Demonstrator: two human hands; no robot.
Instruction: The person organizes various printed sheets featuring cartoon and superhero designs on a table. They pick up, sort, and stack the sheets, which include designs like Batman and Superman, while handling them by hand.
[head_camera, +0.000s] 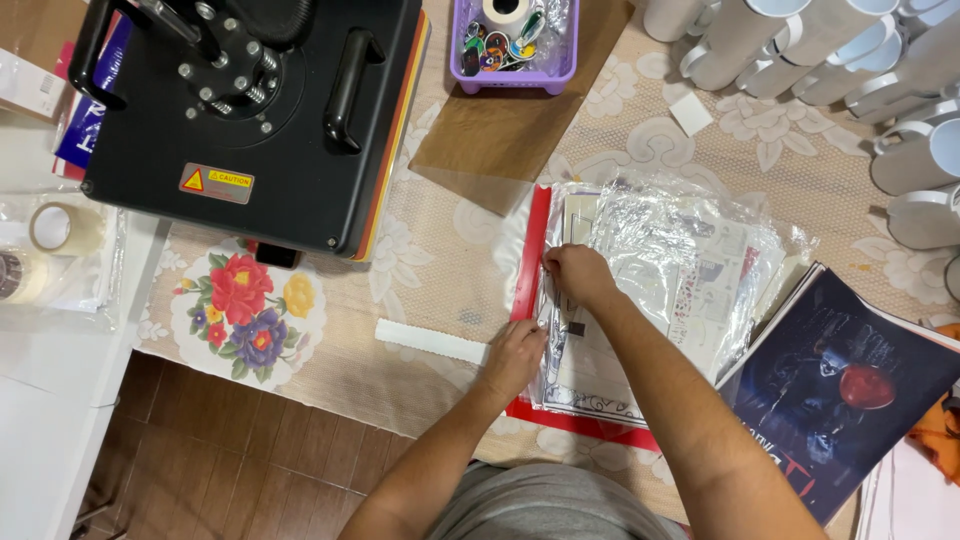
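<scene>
The left hand (512, 358) lay nearest, fingers together and pressed flat on the near-left edge of a stack of printed sheets in clear plastic sleeves (660, 280). Just beyond it, the right hand (577, 276) pinched the sleeve's left edge, fingers curled. The stack sat on a red folder (527, 260), stretching away to the right of both hands. A white strip (430, 341) lay just left of the left hand on the tabletop (440, 250). A black heat press (250, 110) stood well beyond, to the left.
</scene>
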